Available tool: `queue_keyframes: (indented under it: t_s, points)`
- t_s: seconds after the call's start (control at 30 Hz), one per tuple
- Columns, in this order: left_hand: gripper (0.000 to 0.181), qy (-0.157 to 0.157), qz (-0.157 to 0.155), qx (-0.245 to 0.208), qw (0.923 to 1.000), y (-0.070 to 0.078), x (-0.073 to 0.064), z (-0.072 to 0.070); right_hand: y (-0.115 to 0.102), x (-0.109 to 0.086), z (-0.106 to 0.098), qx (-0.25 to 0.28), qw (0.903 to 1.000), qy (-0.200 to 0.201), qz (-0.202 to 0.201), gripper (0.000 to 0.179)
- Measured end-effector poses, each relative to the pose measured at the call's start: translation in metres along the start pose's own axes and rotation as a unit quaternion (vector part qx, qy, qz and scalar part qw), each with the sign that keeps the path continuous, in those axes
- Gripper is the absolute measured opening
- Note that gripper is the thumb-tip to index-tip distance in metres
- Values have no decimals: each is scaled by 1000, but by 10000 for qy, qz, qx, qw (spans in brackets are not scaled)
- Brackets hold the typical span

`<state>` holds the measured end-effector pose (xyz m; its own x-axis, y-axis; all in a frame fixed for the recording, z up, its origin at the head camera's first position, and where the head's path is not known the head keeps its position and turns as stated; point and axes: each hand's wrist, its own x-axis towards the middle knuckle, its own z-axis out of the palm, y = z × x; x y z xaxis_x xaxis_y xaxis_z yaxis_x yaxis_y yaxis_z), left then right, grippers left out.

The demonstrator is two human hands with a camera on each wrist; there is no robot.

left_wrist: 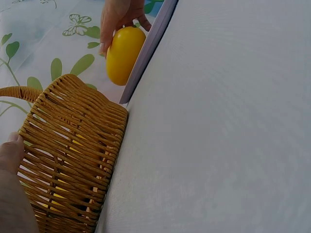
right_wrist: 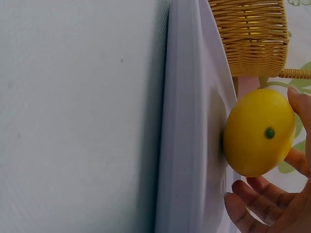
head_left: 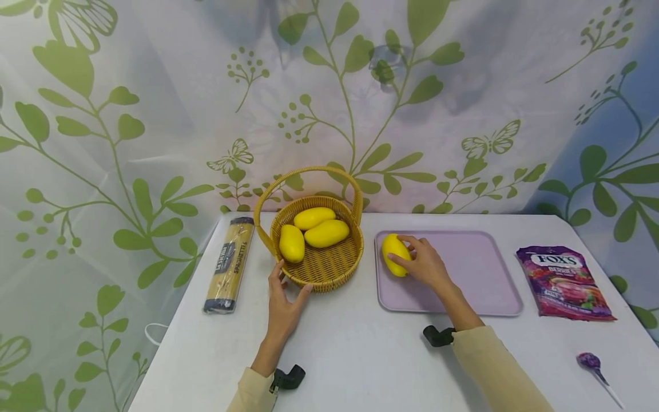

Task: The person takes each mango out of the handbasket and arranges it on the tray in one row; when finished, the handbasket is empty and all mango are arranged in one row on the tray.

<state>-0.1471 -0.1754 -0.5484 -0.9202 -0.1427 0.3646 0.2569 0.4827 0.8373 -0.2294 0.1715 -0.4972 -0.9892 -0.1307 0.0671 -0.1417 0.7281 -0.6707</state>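
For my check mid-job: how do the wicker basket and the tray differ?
The basket is golden-brown and woven; the tray is smooth and lilac. The basket is round and deep with an arched handle; the tray is a shallow rectangle without one. The basket holds three yellow fruits; the tray has one fruit, held by the right hand. Both stand on the white table.

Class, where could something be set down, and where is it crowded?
Bare: the white tabletop between the sleeves; the lilac tray right of the right hand; the wicker basket, front right. Crowded: the basket's back and left, holding three mangoes.
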Motion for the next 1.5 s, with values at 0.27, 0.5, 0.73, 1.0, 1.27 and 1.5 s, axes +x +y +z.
queue_keyframes:
  t_s: [0.27, 0.5, 0.73, 1.0, 1.27, 1.5]
  points:
    - [86, -9, 8, -18, 10000, 0, 0, 0, -2, -2, 1, -53, 9999, 90, 2, 71]
    - [86, 12, 31, -32, 10000, 2, 0, 0, -12, -3, -6, -74, 9994, 246, -224, 74]
    - [86, 18, 100, -23, 9999, 1, 1, 1, -33, -6, -11, 19, 9983, 373, -442, 72]
    - [86, 18, 125, -89, 9999, 2, 0, 0, -58, -7, -9, 38, 9969, 302, -726, 74]
    - [87, 27, 128, -68, 9999, 0, 0, -1, -89, -1, 11, 67, 9923, 123, -1233, 78]
    - [88, -2, 100, -88, 9999, 0, 1, 0, -112, 10, 39, -111, 9864, -37, -1637, 77]
